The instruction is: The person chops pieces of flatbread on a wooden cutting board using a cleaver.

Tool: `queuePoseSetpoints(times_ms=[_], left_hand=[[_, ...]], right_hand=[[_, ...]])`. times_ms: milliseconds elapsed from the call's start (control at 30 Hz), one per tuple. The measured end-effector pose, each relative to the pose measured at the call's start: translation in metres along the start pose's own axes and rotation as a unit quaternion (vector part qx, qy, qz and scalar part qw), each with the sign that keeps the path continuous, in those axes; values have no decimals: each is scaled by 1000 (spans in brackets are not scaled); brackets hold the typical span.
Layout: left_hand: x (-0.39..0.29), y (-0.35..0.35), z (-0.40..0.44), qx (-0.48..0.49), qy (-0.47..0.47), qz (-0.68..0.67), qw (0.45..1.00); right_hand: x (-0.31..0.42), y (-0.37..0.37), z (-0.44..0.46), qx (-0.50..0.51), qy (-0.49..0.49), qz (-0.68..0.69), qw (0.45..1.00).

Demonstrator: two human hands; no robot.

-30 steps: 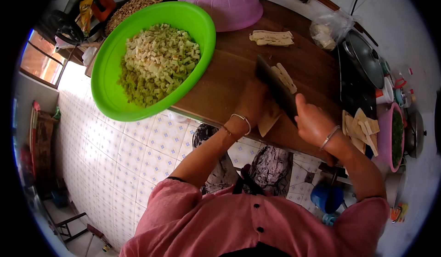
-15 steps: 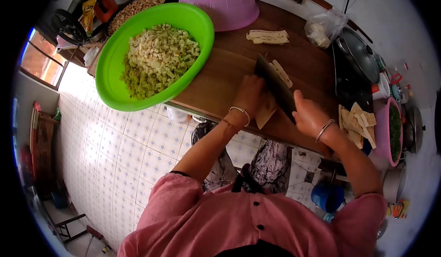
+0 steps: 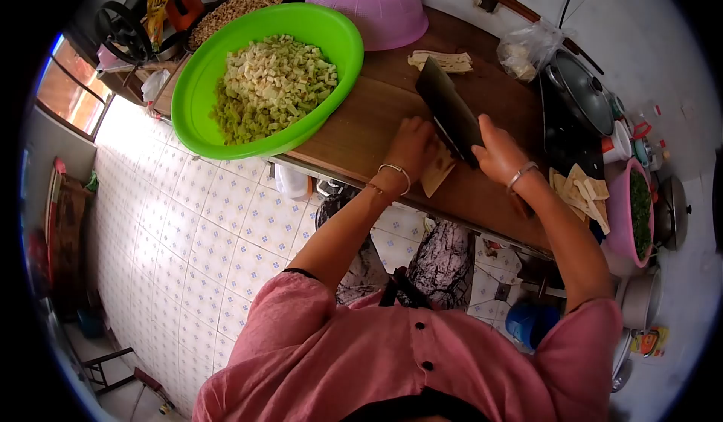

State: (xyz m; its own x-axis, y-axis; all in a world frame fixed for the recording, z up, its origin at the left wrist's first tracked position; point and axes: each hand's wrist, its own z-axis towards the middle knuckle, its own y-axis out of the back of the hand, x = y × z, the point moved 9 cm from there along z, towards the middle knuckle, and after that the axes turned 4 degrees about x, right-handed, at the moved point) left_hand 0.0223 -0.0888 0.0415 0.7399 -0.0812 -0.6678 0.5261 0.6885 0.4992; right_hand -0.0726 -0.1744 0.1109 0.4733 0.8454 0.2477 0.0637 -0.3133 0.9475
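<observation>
My right hand [image 3: 500, 151] is closed round the handle end of a wide dark cleaver [image 3: 449, 113], whose blade is tilted over the wooden board [image 3: 369, 113]. Left of the blade, my left hand [image 3: 413, 145] presses down with bent fingers on a pale flat sheet of food [image 3: 437, 172], part of which shows beneath it. Beyond the blade tip lie pale cut strips [image 3: 444, 62]. A large green bowl [image 3: 184, 113] at the left holds a heap of small pale and green cubes [image 3: 275, 83].
Behind the board sits an upturned pink basket [image 3: 369, 7]. At the right are a plastic bag [image 3: 521, 49], a lidded pan [image 3: 580, 90], more pale sheets [image 3: 580, 192] and a pink basin of greens [image 3: 621, 211]. A blue bucket [image 3: 527, 322] stands below.
The cleaver has risen and now covers the spot where the nearer cut strips showed. My right hand has moved slightly up with it. The whole view has shifted a little.
</observation>
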Motion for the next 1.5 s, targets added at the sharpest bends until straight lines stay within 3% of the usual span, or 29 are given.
queuePoseSetpoints(times_ms=[67,133,433,533,600,667,700,767,967,1167,1233,1433,1500], left_hand=[[1,-1,1,14,15,6,1000],[3,-5,2,13,10,5,1000],[7,-8,-1,40,55,8,998],[9,-10,2,50,52,2,997],[5,-6,9,59,38,-1,998],[7,-18,4,152,96,28,983],[3,-19,2,152,91,28,984],[2,-4,6,61,48,15,997],[5,-6,2,38,31,9,999],[-7,-6,6,52,23,22,998],[-5,-4,5,32,21,16,999],[-6,0,-3,12,24,-7,1000],[-4,0,-3,7,16,-9,1000]], right_hand=[[11,9,-17,-16,15,-11,1000],[13,3,-28,44,-4,-27,999],[14,-6,-28,132,-29,-38,990],[13,-20,6,66,19,3,998],[13,-23,9,52,3,1,999],[5,-25,-2,43,-20,0,999],[2,-25,-1,45,-16,8,999],[4,-16,0,36,-3,14,999],[9,-15,-22,109,-20,-13,994],[15,-29,31,-3,18,-13,1000],[35,-9,31,-136,112,-37,984],[0,-4,7,-5,-12,33,999],[5,3,-9,-14,-9,15,1000]])
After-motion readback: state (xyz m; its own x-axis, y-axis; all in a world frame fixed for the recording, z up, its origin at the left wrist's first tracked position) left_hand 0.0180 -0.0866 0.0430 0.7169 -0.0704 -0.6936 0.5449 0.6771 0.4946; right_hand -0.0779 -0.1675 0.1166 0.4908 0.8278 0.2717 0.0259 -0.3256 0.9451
